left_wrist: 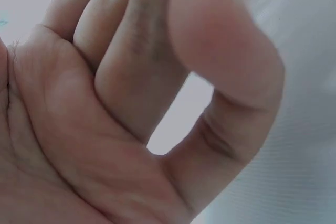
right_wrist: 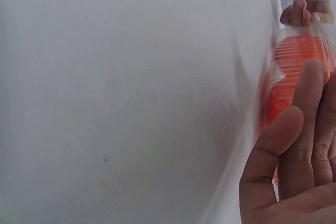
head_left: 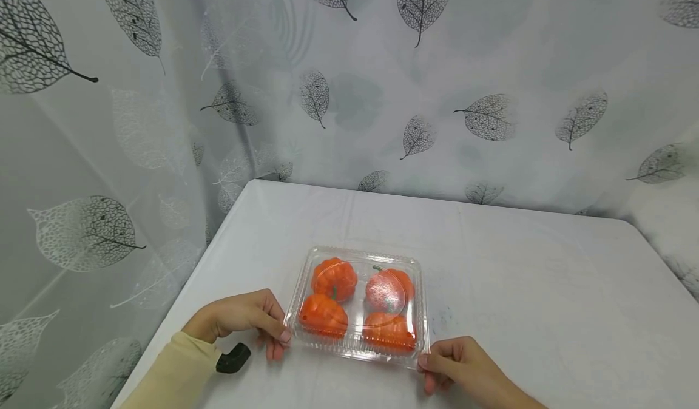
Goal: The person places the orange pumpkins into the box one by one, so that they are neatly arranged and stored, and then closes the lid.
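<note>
A clear plastic clamshell box [head_left: 357, 330] with its lid down lies on the white table in the head view. Inside are several small orange toy pumpkins [head_left: 334, 278], two on each side. My left hand [head_left: 253, 318] pinches the box's near left corner between thumb and fingers. At the near right corner, my right hand [head_left: 459, 363] pinches the rim the same way. The left wrist view shows the thumb [left_wrist: 226, 40] bent toward the fingers, the box itself hidden. In the right wrist view, the box [right_wrist: 281, 72] appears beyond the right hand [right_wrist: 294, 156].
The white-covered table [head_left: 535, 287] stretches away to the right and behind the box. A pale curtain with leaf prints [head_left: 371, 93] hangs along the back and left sides. A black wrist device [head_left: 233, 358] sits at the left sleeve [head_left: 177, 369].
</note>
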Demonstrator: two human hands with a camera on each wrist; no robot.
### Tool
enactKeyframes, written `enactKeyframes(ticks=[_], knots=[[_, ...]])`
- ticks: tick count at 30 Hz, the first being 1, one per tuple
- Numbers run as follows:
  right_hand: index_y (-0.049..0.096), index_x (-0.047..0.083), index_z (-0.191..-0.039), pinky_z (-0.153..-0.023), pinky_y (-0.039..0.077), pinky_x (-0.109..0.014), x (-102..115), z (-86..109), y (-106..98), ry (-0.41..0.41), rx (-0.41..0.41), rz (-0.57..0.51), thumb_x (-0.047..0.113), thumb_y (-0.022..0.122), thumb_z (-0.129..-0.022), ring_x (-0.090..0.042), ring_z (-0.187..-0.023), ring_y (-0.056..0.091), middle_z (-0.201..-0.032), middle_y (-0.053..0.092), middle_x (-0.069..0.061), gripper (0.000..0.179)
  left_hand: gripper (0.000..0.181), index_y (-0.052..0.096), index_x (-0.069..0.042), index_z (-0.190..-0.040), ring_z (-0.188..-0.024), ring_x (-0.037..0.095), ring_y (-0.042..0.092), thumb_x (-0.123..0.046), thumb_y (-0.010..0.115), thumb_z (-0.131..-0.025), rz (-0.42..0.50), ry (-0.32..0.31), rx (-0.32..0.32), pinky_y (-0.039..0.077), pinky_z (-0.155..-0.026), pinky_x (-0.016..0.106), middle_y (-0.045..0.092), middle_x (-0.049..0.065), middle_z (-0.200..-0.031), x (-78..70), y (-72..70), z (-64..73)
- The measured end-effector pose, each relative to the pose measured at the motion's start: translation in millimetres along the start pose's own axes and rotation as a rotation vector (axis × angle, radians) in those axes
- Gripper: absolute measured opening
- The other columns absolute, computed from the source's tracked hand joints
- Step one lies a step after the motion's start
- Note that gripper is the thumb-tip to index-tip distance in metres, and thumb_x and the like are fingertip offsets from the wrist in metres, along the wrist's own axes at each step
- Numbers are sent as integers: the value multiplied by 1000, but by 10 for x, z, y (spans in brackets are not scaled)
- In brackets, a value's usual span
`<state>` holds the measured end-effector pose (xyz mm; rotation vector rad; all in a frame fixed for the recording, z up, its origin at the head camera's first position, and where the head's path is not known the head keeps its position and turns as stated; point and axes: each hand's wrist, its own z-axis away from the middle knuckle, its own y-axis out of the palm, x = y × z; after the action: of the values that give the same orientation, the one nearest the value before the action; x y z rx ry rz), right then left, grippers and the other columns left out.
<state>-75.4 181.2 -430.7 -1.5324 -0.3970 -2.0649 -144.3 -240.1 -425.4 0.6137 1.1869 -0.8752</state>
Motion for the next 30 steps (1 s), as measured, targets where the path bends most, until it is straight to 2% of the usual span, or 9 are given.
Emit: enactKeyframes(ticks=[6, 12, 22, 30], knots=[[66, -12, -91, -62, 47, -24, 1, 8, 6, -12, -3, 6, 18, 59, -102, -8, -67, 58, -73, 71, -9, 32, 26, 74, 11, -86, -66, 13, 71, -14, 69, -89, -9, 6, -13, 38, -55, 21, 73, 7, -70, 5, 18, -3], [65, -13, -91, -60, 45, -23, 6, 9, 13, -24, -15, 13, 16, 59, -101, -8, -65, 55, -72, 71, -10, 32, 25, 73, 12, -84, -65, 13, 71, -13, 69, -89, -7, 19, -8, 44, -57, 21, 73, 8, -69, -6, 22, -1], [64, -13, -85, -56, 41, -23, 9, -5, 24, -35, -33, 20, 14, 59, -99, -10, -61, 48, -70, 69, -15, 30, 24, 74, 9, -81, -65, 11, 70, -13, 69, -89, -28, 20, -12, 37, -55, 21, 72, 4, -67, -2, 28, -2], [60, -13, -78, -54, 40, -23, -14, -3, 31, -93, -31, 12, 10, 60, -98, -8, -59, 46, -65, 69, -5, 31, 25, 73, 11, -80, -64, 11, 70, -13, 69, -89, -23, 20, -12, 37, -55, 20, 72, 5, -66, 1, 35, 3]])
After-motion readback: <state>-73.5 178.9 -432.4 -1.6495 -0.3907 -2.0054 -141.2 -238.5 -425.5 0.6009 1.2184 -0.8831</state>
